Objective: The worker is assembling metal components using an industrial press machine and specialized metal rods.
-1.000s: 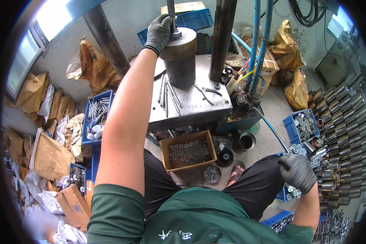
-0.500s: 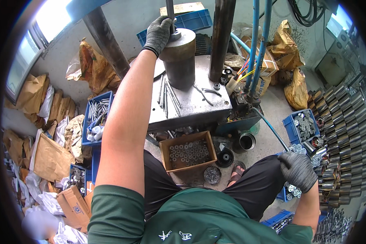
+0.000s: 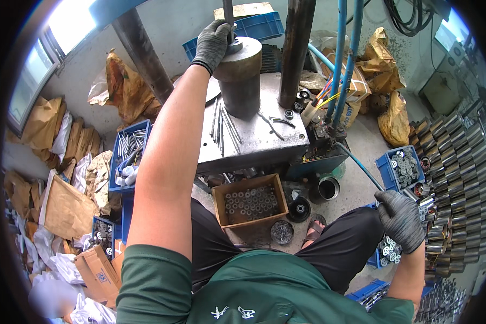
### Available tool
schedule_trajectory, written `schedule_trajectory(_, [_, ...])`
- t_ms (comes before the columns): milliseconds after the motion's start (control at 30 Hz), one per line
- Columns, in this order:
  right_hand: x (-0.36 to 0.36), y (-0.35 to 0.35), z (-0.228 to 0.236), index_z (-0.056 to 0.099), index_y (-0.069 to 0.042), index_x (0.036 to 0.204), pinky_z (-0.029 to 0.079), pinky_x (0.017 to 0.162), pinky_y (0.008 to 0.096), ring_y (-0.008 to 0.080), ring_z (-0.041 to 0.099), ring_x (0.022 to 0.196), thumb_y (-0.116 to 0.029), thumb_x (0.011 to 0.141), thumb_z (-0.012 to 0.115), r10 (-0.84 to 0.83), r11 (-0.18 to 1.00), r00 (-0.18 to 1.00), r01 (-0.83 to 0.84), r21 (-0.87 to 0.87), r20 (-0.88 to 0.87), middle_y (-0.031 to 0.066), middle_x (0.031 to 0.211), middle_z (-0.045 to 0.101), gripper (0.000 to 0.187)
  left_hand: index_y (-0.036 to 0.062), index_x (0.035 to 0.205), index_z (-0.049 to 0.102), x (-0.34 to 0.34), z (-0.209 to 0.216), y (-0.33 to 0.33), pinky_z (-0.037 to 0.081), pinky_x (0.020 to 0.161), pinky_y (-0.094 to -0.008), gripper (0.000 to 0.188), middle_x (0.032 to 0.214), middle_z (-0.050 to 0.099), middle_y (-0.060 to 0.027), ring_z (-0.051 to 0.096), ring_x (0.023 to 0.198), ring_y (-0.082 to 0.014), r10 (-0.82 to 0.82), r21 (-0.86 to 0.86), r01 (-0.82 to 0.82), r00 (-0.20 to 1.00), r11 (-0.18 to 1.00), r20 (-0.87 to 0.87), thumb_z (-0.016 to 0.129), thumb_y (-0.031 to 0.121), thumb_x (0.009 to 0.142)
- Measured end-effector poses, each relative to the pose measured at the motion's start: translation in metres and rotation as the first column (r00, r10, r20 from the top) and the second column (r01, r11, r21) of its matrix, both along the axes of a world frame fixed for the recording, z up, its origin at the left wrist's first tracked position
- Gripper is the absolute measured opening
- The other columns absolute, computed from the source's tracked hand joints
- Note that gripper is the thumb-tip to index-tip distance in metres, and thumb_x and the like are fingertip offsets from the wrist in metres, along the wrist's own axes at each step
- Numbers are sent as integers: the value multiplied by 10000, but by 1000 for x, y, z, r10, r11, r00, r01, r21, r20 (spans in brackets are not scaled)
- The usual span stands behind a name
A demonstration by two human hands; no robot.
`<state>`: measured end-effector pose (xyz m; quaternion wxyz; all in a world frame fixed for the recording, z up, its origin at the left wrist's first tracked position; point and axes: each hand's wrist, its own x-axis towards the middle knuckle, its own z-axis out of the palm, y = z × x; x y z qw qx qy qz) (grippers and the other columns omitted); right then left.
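Up front, the gloved left hand [image 3: 211, 44] rests curled on a steel cylinder [image 3: 239, 75], on the press table [image 3: 254, 140]: heavy, rigid, best gripped round its sides. Right hand [image 3: 400, 218], loosely closed, seemingly empty, hovers above a blue parts bin [image 3: 386, 254].

We see a workshop w/ a pale grey concrete floor [image 3: 362, 140] and a plain light wall [image 3: 178, 21] at the back. A window [image 3: 43, 70] upper left lets in bright daylight; another bright opening [image 3: 451, 32] sits upper right. Brown paper sacks [image 3: 121, 86] lean against the wall, more sacks and cardboard [image 3: 65, 200] pile up on the left. Blue plastic bins [image 3: 127, 156] stand on the floor left & right. Black cables [image 3: 410, 16] hang top right. Rows of grey metal cylinders [image 3: 461, 167] line the right side.
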<state>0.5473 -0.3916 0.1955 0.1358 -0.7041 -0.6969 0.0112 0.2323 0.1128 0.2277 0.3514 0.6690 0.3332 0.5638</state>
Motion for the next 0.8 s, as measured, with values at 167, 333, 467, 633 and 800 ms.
schedule_trajectory(167, [6, 56, 31, 679, -35, 1097, 549, 770, 466, 375, 682, 835, -98, 906, 666, -73, 929, 973, -14, 371, 220, 171, 905, 685, 202, 32, 1231, 677, 0, -3, 1, 587, 782, -280, 347, 911, 728, -76, 690, 821, -137, 59, 41, -56, 995, 998, -79, 647, 311, 1027])
schedule_trajectory(333, [31, 147, 73, 704, -65, 1087, 571, 798, 443, 368, 711, 901, -160, 955, 655, -66, 750, 974, -95, 655, 216, 170, 995, 724, 170, 44, 1181, 705, 5, -5, -6, 547, 807, -310, 387, 865, 721, -69, 685, 829, -147, 70, 39, -67, 994, 997, -84, 633, 385, 1012])
schedule_trajectory(467, [54, 202, 89, 730, -89, 1092, 587, 830, 441, 365, 724, 944, -252, 979, 620, -168, 774, 965, 2, 633, 202, 181, 1031, 735, 227, 44, 1195, 700, 8, -2, -4, 544, 838, -312, 394, 893, 726, -69, 684, 856, -146, 82, 43, -78, 992, 996, -100, 633, 386, 1012])
schedule_trajectory(633, [51, 223, 103, 732, -50, 1159, 574, 871, 427, 365, 725, 971, -258, 971, 634, -271, 841, 951, 157, 517, 152, 213, 1064, 736, 297, 39, 1227, 679, 8, 5, -15, 604, 752, -294, 344, 954, 710, -69, 676, 876, -148, 12, -9, -12, 999, 1000, -34, 641, 314, 1025])
schedule_trajectory(800, [54, 223, 104, 744, -107, 1096, 572, 873, 463, 369, 719, 952, -292, 941, 622, -334, 855, 927, 222, 468, 172, 196, 1012, 740, 271, 38, 1223, 663, -1, 8, -21, 608, 706, -263, 259, 979, 684, -35, 649, 924, -115, -94, -20, 96, 993, 995, 67, 664, 196, 1018])
